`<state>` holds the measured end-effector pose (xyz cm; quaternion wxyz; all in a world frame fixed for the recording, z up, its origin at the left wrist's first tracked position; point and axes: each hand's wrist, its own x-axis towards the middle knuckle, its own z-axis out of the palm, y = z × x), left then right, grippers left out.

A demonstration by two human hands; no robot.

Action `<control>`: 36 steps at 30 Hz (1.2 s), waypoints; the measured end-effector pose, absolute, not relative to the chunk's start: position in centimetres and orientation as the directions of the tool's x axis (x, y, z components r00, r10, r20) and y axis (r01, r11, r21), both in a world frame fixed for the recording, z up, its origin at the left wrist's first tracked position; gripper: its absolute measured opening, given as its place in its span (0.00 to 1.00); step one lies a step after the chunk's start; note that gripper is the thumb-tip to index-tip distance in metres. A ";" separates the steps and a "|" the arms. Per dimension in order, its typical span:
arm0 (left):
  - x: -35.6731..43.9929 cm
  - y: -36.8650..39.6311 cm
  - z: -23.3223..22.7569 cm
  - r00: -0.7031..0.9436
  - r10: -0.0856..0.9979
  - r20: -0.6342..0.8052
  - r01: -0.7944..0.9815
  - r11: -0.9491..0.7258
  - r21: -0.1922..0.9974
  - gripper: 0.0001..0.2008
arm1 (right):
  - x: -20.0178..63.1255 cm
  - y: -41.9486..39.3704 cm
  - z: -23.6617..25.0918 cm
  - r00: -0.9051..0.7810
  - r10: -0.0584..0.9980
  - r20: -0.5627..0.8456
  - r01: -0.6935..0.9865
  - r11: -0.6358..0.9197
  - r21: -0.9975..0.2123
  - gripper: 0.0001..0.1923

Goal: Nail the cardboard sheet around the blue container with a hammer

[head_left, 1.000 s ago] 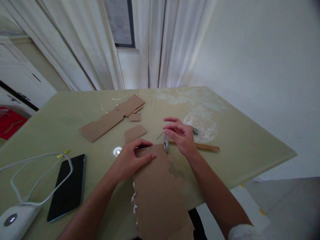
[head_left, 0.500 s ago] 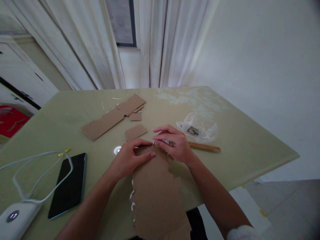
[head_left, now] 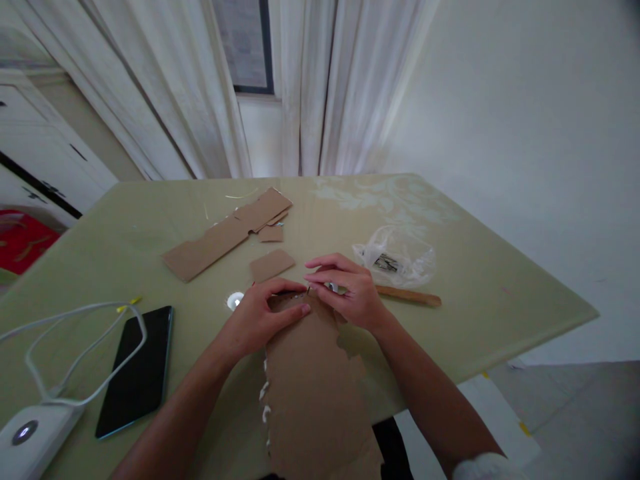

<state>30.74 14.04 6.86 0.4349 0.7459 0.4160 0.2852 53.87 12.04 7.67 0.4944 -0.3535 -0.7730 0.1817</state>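
I take the pale green glass-topped table as my landmark: the long torn-edged brown cardboard sheet lies at its near edge, the near end seeming to hang past it. My left hand lies nearly flat on the sheet's far end, fingers spread and pinning it. My right hand is curled, fingertips pinched at that same far edge on something thin like a needle or pin; I cannot tell exactly what. I judge the pinch could slip and prick my left fingers, which sit just beside it. The overhanging sheet could slide off. The wooden-handled tool beyond my right hand could get knocked.
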 end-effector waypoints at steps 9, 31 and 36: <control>30.8 14.1 7.0 0.503 0.861 0.081 0.360 -0.294 0.885 0.16 | 53.7 12.1 7.5 -0.264 0.713 0.650 0.358 0.698 -0.620 0.12; 30.8 14.1 6.9 0.523 0.847 0.095 0.342 -0.311 0.887 0.18 | 53.6 11.9 7.6 -0.302 0.737 0.605 0.396 0.674 -0.623 0.08; 30.7 14.1 6.9 0.523 0.846 0.102 0.354 -0.325 0.877 0.18 | 53.7 11.8 7.6 -0.300 0.730 0.614 0.393 0.681 -0.618 0.09</control>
